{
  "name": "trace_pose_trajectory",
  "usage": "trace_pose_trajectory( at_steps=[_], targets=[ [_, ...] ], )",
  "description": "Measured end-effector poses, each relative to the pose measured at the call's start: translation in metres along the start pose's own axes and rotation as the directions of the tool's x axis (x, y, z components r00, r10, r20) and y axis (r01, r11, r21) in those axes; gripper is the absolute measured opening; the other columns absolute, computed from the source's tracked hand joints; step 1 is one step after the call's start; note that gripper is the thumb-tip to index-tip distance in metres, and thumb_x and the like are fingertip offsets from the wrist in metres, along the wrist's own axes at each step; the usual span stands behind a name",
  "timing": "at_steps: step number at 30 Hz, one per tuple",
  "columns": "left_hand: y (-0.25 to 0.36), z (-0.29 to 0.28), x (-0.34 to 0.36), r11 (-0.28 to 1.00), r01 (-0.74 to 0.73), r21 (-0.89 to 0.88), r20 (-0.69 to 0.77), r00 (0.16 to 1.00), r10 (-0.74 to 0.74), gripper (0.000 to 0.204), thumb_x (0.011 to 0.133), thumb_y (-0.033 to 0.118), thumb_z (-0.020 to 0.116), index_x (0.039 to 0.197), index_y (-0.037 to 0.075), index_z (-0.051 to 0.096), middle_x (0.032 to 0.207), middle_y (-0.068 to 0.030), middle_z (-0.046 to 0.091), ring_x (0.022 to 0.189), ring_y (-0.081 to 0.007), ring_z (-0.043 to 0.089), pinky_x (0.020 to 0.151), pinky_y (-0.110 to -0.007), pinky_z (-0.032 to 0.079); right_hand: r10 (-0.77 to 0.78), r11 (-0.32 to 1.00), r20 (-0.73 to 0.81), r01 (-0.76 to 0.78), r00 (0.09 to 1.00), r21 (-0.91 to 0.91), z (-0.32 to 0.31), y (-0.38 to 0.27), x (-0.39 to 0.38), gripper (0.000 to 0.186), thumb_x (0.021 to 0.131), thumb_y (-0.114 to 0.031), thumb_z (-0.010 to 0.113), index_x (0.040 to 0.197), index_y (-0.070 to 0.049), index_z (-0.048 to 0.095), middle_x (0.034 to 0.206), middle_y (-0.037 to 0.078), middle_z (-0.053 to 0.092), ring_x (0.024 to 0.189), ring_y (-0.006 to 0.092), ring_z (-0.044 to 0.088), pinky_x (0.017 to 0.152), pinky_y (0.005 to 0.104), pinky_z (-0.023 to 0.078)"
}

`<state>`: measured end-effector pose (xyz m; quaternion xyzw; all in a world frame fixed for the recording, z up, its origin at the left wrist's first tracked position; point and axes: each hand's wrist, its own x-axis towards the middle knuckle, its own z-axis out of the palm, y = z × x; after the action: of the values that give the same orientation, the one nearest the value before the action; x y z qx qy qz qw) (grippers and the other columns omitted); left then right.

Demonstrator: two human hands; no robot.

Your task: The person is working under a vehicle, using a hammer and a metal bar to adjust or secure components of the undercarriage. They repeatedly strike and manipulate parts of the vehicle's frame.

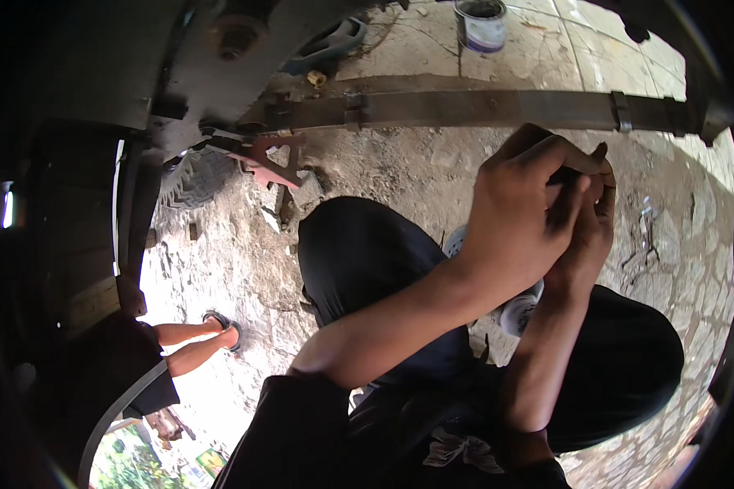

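Observation:
My left hand [516, 200] and my right hand [593, 232] are brought together in front of my right knee. Fingers on both are bent and closed, their tips meeting near the top. Whatever lies between them, if anything, is in shadow and hidden by the fingers. Just beyond the hands runs a long dark leaf spring [457, 108] with metal clips around it. The hands seem to overlap its lower edge in the view; I cannot tell whether they touch it.
Dark vehicle parts [236, 73] hang close at the upper left. A red metal stand [271, 159] is on the dirt ground near a tyre [194, 181]. A paint-stained can [481, 26] stands on paving beyond the spring. Another person's legs [196, 346] show at lower left.

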<state>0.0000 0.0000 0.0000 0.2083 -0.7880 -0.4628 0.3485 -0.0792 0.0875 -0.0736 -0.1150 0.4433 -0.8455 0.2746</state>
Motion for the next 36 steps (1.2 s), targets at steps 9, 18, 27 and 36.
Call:
trace_pose_trajectory(
  at_steps=[9,18,27,36],
  targets=[
    [-0.016,-0.057,0.012,0.984,0.169,0.063,-0.387,0.913,-0.132,0.015,0.092,0.003,0.074,0.107,0.0,0.073,0.099,-0.008,0.076,0.091,-0.01,0.07,0.078,-0.025,0.054,0.071,0.969,0.019,-0.074,0.997,0.235,0.096,0.063,0.029,0.031,0.089,-0.006,0.077,0.116,0.001,0.063,0.106,0.01,0.07,0.094,0.0152,0.065,0.079,0.0285,0.053],
    [-0.02,-0.114,-0.054,0.936,0.209,0.282,-0.355,0.929,-0.101,0.027,0.096,-0.005,0.059,0.121,-0.002,0.069,0.117,-0.014,0.072,0.112,-0.0203,0.068,0.096,-0.032,0.054,0.194,0.871,0.341,-0.321,0.92,0.372,0.145,0.089,-0.019,0.029,0.097,-0.009,0.067,0.124,0.002,0.067,0.113,0.011,0.073,0.088,0.0121,0.067,0.076,0.0252,0.053],
    [-0.057,-0.191,-0.097,0.872,0.392,0.294,-0.012,0.913,-0.407,0.057,0.084,-0.006,0.054,0.141,0.002,0.054,0.141,-0.0137,0.055,0.136,-0.0278,0.05,0.115,-0.034,0.038,0.445,0.788,0.552,-0.601,0.705,0.133,0.14,0.153,-0.03,0.031,0.091,-0.006,0.075,0.121,0.001,0.068,0.105,0.007,0.072,0.087,0.0122,0.064,0.071,0.0249,0.048],
    [-0.011,-0.257,-0.046,0.637,0.668,0.385,0.331,0.545,-0.771,0.044,0.106,0.019,0.059,0.147,0.004,0.052,0.15,-0.0108,0.054,0.139,-0.0222,0.051,0.117,-0.035,0.039,0.199,0.979,0.509,-0.145,0.838,-0.144,0.112,0.195,0.007,0.022,0.09,0.004,0.069,0.11,-0.002,0.075,0.103,0.004,0.076,0.087,0.0107,0.07,0.077,0.027,0.055]
  ],
)
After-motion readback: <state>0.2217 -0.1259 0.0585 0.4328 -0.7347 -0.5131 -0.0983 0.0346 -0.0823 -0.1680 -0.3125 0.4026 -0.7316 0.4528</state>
